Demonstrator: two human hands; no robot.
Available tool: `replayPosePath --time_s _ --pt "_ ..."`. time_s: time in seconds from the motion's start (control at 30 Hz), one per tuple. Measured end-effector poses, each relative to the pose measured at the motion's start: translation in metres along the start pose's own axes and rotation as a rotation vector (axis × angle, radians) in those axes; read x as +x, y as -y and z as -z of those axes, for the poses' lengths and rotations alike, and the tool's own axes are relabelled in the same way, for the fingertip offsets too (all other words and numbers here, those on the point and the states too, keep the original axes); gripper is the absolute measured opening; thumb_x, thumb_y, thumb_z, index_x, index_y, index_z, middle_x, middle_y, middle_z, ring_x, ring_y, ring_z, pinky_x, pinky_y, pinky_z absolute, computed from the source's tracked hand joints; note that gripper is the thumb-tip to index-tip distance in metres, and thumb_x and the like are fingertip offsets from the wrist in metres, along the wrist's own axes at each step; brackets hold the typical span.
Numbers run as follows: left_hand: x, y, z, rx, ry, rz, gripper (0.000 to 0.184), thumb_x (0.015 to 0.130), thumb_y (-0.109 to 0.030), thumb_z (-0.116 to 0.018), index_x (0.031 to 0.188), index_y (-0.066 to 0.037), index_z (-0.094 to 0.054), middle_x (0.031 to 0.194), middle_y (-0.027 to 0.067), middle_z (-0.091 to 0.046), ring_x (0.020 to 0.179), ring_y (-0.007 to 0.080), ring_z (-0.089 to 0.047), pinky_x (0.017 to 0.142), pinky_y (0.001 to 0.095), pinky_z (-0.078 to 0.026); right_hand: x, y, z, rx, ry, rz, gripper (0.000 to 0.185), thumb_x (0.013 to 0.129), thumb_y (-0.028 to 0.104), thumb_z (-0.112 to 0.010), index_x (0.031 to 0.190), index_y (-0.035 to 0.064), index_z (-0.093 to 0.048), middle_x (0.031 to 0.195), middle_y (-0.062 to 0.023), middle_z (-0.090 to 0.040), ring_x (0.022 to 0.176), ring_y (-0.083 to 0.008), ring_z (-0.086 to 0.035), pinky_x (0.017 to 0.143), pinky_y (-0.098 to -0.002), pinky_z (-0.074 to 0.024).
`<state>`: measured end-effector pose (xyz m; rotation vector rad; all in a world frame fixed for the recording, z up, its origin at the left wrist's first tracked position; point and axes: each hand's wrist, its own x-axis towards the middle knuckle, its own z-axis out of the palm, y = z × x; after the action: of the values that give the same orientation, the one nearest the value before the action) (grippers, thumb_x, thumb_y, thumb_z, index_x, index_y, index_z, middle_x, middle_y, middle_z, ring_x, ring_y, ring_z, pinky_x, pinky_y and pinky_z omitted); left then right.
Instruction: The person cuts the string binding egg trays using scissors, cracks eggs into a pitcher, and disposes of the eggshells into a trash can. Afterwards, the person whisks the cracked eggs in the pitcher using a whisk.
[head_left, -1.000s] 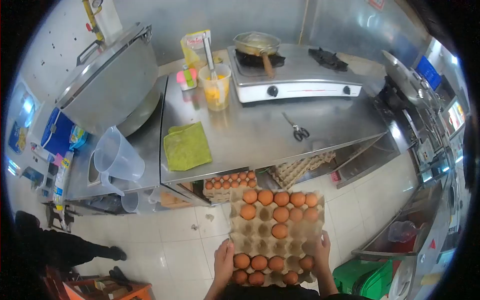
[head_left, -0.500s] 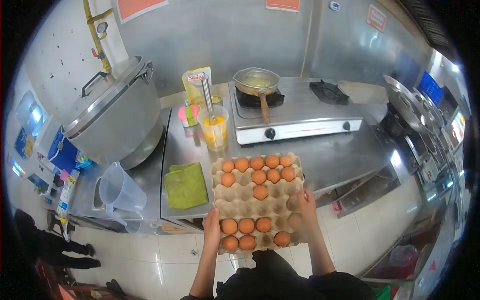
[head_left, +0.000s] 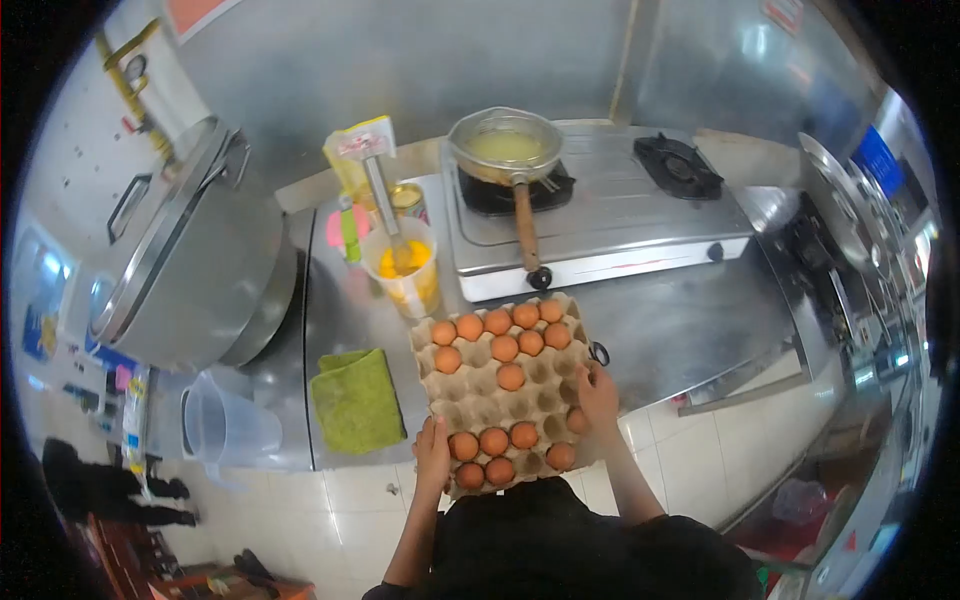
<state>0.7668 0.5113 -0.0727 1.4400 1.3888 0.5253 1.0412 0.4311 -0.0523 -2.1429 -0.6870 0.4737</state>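
In my head view, a tray partly filled with brown eggs sits between two bare hands, its near end close to the wearer's dark clothing. The left hand grasps the left edge, low down; the right hand grasps the right edge, farther forward. The far end reaches over a steel counter, just short of the stove; from my post I cannot tell whether it touches the metal. A loop of black scissors shows just beside the tray's right edge. To the left lies a green cloth; behind it, a whisk stands in a cup of yellow liquid. A pan sits on the left burner, its wooden handle toward the tray. At far left, a big pot stands near a clear pitcher; below, a person in dark clothes shows by a tiled floor.
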Motion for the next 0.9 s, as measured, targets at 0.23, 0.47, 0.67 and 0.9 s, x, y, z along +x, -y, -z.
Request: replayPosePath --time_s 0.23,0.47,0.67,0.9 --pt "0.026 -0.003 0.028 0.083 0.173 -0.174 0.048 0.089 -0.040 -0.044 0.114 0.000 -0.051 0.108 0.0237 -0.051 0.106 0.0366 -0.045 0.091 0.0390 -0.034 0.011 0.009 0.003 -0.069 -0.042 0.119 0.043 0.084 0.036 -0.053 0.102 -0.0034 -0.056 0.092 -0.0215 -0.051 0.090 -0.0364 -0.050 0.077 -0.0410 -0.0402" --pt "0.060 -0.085 0.039 0.211 -0.281 -0.616 0.044 0.082 -0.025 -0.059 0.114 0.004 -0.047 0.111 0.0223 -0.049 0.107 0.0345 -0.045 0.092 0.0403 -0.034 -0.012 0.030 0.010 -0.071 -0.327 0.307 0.028 0.085 0.021 -0.053 0.105 0.0018 -0.055 0.096 -0.0163 -0.051 0.094 -0.0322 -0.050 0.079 -0.0382 -0.0412" --pt "0.135 -0.139 0.009 -0.111 -0.279 -0.686 0.030 0.087 -0.024 -0.053 0.102 0.003 -0.050 0.096 0.0174 -0.055 0.090 0.0299 -0.052 0.081 0.0355 -0.040 -0.042 0.041 0.007 0.106 -0.173 0.418 0.021 0.082 0.007 -0.051 0.103 0.0030 -0.056 0.096 -0.0131 -0.051 0.092 -0.0257 -0.052 0.079 -0.0330 -0.0414" --pt "0.181 -0.117 0.036 -0.326 -0.323 -0.604 0.031 0.095 -0.029 -0.038 0.082 -0.001 -0.046 0.066 0.0048 -0.046 0.062 0.0145 -0.044 0.058 0.0310 -0.037 -0.061 0.030 0.017 0.173 -0.033 0.367 0.017 0.082 0.003 -0.050 0.097 0.0016 -0.058 0.084 -0.0113 -0.056 0.077 -0.0215 -0.056 0.072 -0.0298 -0.0440"
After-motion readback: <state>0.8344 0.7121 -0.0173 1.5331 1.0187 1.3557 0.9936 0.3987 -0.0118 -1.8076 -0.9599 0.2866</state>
